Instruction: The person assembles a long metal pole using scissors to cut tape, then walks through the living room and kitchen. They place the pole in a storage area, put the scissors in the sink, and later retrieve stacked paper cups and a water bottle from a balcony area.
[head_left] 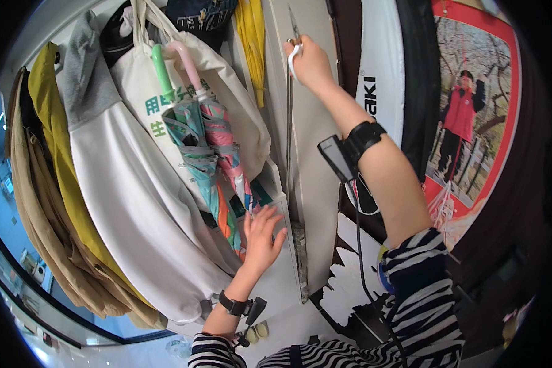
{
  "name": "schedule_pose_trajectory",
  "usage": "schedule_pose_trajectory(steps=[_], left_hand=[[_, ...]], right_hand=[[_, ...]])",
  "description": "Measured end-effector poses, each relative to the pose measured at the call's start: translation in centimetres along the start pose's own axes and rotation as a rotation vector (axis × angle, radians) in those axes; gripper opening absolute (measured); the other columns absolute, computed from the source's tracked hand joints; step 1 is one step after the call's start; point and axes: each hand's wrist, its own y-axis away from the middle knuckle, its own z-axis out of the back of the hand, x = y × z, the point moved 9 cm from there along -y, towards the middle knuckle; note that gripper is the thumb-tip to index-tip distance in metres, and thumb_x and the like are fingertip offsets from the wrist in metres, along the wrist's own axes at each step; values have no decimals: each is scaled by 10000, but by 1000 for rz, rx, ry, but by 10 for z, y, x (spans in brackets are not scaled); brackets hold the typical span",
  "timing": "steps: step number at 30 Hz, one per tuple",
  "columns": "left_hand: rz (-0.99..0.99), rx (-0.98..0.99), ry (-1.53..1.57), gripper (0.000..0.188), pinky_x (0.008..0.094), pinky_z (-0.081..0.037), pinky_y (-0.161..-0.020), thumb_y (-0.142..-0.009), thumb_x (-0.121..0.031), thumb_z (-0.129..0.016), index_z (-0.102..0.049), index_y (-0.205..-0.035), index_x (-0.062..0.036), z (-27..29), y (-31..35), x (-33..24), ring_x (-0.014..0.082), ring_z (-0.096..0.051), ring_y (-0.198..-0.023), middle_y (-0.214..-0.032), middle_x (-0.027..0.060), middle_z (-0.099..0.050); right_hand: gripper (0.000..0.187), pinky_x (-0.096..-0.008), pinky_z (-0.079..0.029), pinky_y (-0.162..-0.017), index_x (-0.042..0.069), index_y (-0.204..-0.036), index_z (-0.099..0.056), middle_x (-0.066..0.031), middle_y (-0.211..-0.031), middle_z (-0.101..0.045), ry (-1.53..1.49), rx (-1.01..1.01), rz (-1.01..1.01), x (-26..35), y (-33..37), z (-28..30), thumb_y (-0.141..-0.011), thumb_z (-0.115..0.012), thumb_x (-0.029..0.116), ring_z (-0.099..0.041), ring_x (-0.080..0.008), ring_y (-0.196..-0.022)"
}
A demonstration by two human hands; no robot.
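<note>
High up in the middle, my right hand (313,63) is closed around a pair of scissors (295,59). A white handle loop shows at the fingers, and the narrow metal blades point up, beside a pale vertical panel (316,184). My left hand (264,241) is lower down, fingers stretched and apart, with nothing in it. Its fingertips are by the lower ends of two folded children's umbrellas; whether they touch cannot be told. One umbrella (193,144) is teal with a green handle, the other (222,135) pink with a pink handle.
Left of the umbrellas hang a cream tote bag (144,80), a grey-and-white garment (122,178), and mustard (67,165) and tan (46,202) coats. A yellow folded umbrella (251,49) hangs above. Right are a white-and-black long bag (383,67) and a red-bordered photo poster (514,110). A black cable (360,245) trails from my right wrist device.
</note>
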Motion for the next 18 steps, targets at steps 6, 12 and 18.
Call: schedule_pose_trajectory(steps=[6, 12, 18], left_hand=[[95, -38, -150, 268, 557, -103, -1088, -806, -153, -635, -591, -1064, -91, -22, -20, 21, 275, -452, -1225, -1218, 77, -535], [139, -41, -212, 229, 561, -91, -1082, -796, -125, -641, -608, -1022, -103, -36, -23, 32, 262, -462, -1220, -1221, 61, -539], [172, -11, -226, 197, 548, -83, -1089, -807, -109, -634, -618, -1004, -103, -41, -21, 42, 255, -470, -1221, -1221, 49, -558]], right_hand=[[364, -421, -494, -665, -9, -927, -583, -184, -741, -641, 23, 52, 17, -44, 27, -60, -852, -608, 346, -636, -362, -746], [286, -440, -494, -659, 30, -902, -587, -193, -774, -643, 16, 210, -95, -86, 105, -106, -805, -655, 289, -622, -391, -770], [224, -445, -487, -642, 15, -897, -558, -200, -794, -638, -72, 236, -111, -124, 177, -120, -825, -640, 210, -614, -403, -776]])
